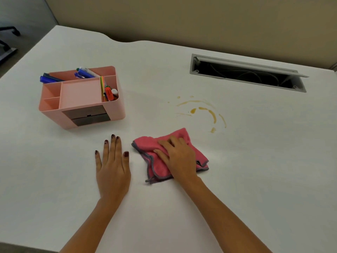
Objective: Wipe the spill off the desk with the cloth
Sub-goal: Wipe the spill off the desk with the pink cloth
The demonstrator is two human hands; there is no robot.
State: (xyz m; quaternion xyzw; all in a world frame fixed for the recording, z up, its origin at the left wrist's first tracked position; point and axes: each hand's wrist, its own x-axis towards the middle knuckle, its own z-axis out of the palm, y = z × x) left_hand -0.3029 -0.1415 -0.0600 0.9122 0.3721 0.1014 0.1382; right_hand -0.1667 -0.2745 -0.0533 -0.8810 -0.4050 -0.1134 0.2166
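Note:
A brownish-yellow spill (212, 115) lies in curved streaks and drops on the white desk (255, 161), right of centre. A crumpled pink cloth (158, 167) with a grey hem lies on the desk just below and left of the spill. My right hand (177, 156) rests on top of the cloth, fingers curled into its folds and gripping it. My left hand (113, 165) lies flat on the bare desk to the left of the cloth, fingers spread, holding nothing.
A pink desk organiser (82, 97) with pens and markers stands at the left. An open grey cable hatch (248, 73) with wires inside is set into the desk at the back right. A beige partition runs along the far edge.

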